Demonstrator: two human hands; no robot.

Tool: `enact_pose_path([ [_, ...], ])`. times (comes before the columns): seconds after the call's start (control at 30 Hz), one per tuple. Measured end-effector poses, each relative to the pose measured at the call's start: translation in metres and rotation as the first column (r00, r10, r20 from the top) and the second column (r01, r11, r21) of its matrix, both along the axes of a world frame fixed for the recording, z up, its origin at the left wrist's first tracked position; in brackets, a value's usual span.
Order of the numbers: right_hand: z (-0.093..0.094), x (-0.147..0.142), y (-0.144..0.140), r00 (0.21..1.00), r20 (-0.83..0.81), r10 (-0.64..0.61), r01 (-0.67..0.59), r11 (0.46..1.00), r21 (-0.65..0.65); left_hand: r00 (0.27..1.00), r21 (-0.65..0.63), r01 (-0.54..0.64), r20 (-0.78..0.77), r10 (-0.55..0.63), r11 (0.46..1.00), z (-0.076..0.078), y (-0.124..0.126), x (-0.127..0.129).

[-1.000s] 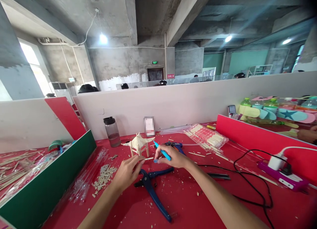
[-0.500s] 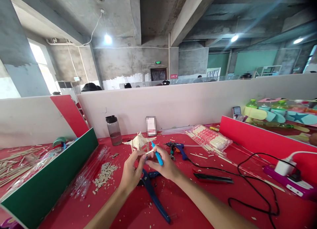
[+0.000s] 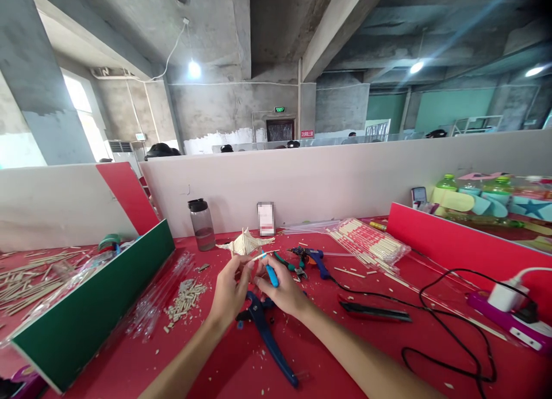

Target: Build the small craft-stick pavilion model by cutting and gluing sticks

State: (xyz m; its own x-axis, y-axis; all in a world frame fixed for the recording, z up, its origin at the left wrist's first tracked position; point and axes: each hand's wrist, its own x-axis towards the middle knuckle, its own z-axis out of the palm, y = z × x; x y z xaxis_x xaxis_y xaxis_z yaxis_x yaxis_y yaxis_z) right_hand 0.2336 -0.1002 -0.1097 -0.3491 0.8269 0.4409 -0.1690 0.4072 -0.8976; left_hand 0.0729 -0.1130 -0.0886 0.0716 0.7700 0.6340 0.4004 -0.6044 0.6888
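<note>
Can pick out white Chinese characters on the small red sign (image 3: 307, 134) on the far wall (image 3: 224, 106), apparently 卫生间请上三楼, though blurred. Can see pale lettering on the lit green sign (image 3: 280, 109) above the doorway (image 3: 280, 130), too small to read. Cannot read the pixelated screen of the phone (image 3: 266, 218) before the partition (image 3: 328, 183).

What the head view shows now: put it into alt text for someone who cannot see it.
A person's left hand holds a thin stick and the right hand a blue pen close to it, above a red table. Just beyond is a small peaked-roof model; blue cutters lie nearer the viewer, a glue gun to the right.
</note>
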Motion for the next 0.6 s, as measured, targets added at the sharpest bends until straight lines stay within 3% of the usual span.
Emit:
enact_pose_path([
  [0.13,0.002,0.009,0.002,0.959,0.256,-0.124,0.077,0.979,0.187,0.999,0.058,-0.029,-0.039,0.031,0.998,-0.003,0.007,-0.018],
  [0.3,0.012,0.015,-0.015,0.846,0.519,-0.122,-0.068,0.941,0.331,0.994,0.157,-0.053,-0.090,0.068,0.986,0.002,0.009,-0.050],
  [0.6,-0.002,-0.045,-0.042,0.725,0.664,-0.185,-0.277,0.804,0.527,0.989,0.147,-0.135,0.075,0.125,0.980,0.015,0.008,-0.069],
])
